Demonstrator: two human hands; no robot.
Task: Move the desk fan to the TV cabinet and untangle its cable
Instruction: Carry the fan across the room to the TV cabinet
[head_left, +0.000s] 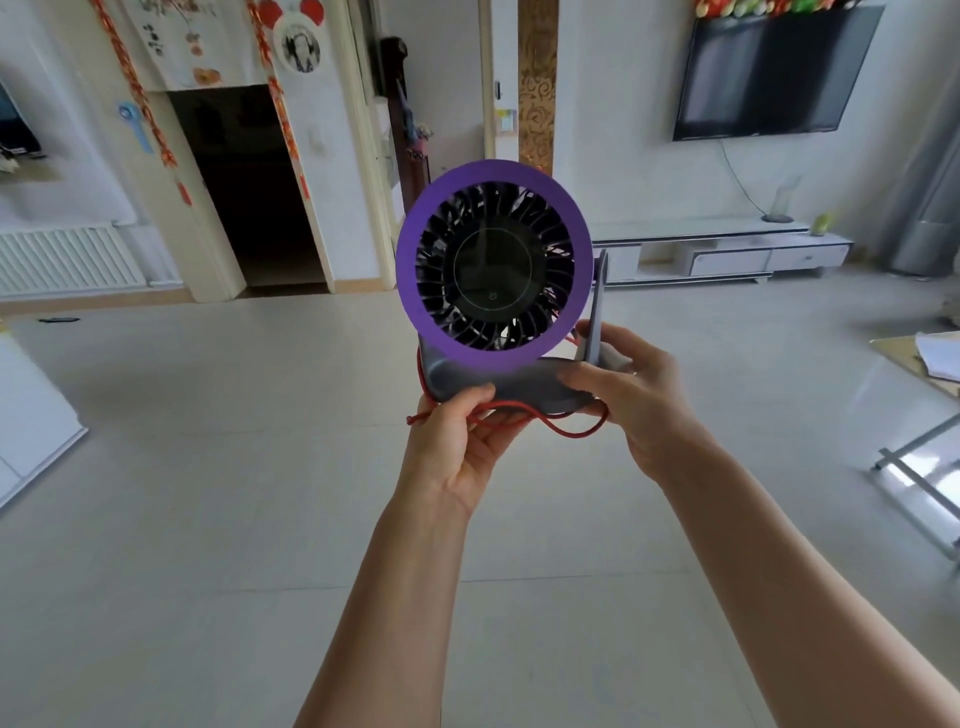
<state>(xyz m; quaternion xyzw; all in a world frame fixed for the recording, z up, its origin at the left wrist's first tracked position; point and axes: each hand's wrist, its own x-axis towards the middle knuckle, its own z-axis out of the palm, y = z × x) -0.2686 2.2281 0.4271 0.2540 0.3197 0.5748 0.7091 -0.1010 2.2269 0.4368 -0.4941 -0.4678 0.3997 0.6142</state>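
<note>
You are mid-carry, by my judgement: your left hand (457, 447) curls its fingers round the near edge of the desk fan (493, 260) base, your right hand (639, 395) clamps the base's other end, and the red cable (550, 423) loops just under both. The TV cabinet (727, 249) lies well beyond your right fingertips across open floor (727, 332), so next walk there and set the base on its top. Mind the table (904, 356) edge off to the right of your right hand.

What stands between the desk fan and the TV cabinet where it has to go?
Nothing visible does. The left hand and right hand hold the desk fan over tiled floor that runs open to the TV cabinet. The table at the right edge lies aside from that path.
</note>
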